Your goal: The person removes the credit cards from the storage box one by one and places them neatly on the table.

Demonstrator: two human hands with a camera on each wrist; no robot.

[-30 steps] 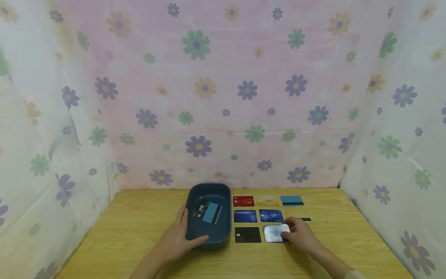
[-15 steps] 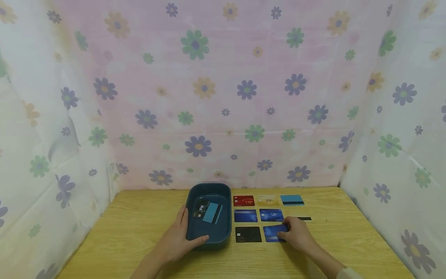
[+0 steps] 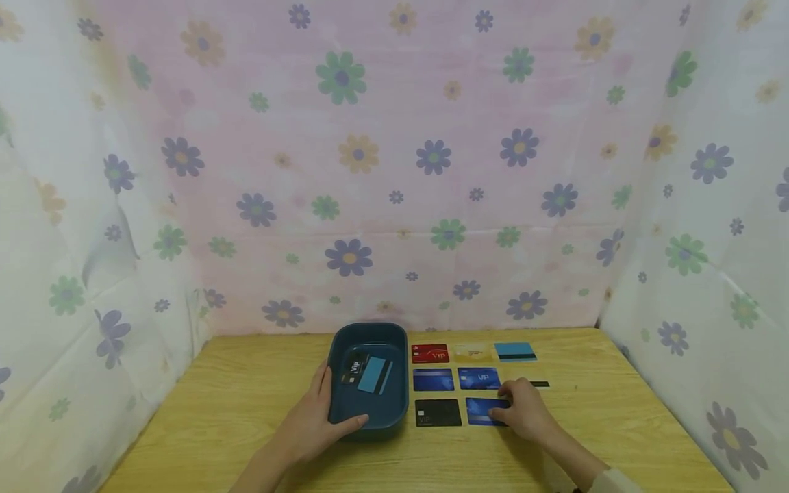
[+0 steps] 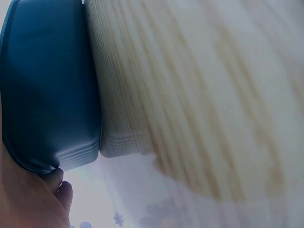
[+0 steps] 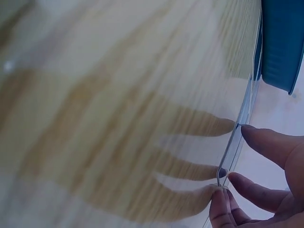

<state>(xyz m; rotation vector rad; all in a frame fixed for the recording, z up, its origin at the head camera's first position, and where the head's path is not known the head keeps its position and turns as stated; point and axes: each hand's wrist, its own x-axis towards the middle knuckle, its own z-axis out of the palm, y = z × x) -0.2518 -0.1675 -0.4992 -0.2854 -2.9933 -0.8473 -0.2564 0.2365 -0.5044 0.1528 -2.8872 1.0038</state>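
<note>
My left hand (image 3: 311,421) grips a dark teal plastic tray (image 3: 394,404) at its near left side, thumb over the front rim and fingers along the outer wall. Inside the tray lie a black VIP card (image 3: 353,368) and a light blue card (image 3: 372,376) with a dark stripe. My right hand (image 3: 528,412) pinches the right end of a blue card (image 3: 479,411) in the front row, thumb on top. In the right wrist view, the thumb (image 5: 266,142) and fingertips meet the edge of the card, which lies at or just above the table.
Beside the tray, rows hold a red VIP card (image 3: 430,353), a gold card (image 3: 473,352), a light blue card (image 3: 515,352), two blue cards (image 3: 433,379) and a black card (image 3: 438,412). My right hand partly covers a pale striped card (image 3: 540,384). Flowered cloth (image 3: 394,171) encloses the wooden table (image 3: 246,383).
The card in my right hand went from tilted and glaring to nearly flat, its blue face now showing. The left hand and tray have stayed put.
</note>
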